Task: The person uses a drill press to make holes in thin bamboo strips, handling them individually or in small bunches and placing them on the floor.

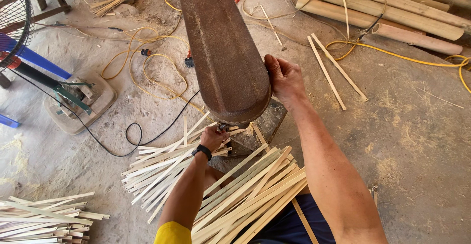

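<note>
The right hand [283, 77] grips the edge of a rusty metal housing [223, 52], fingers curled around its rim, while the left hand [212, 137] reaches under the housing's lower end, closed around something small there; what it pinches is hidden by the housing. A black watch [201, 151] sits on the left wrist. The risk, as I judge it, lies in that left hand working so near the machine's underside, where fingers could be caught or cut if anything moved, and the loose yellow cable [162, 79] and black cable [132, 136] trailing over the dusty floor [417, 141] could snag a foot. The housing looks heavy, long and tapered, brown with rust, tilted away from the person. Pale bamboo strips [245, 195] lie fanned across the lap and floor just below, with bamboo poles [392, 13] well apart at the back.
</note>
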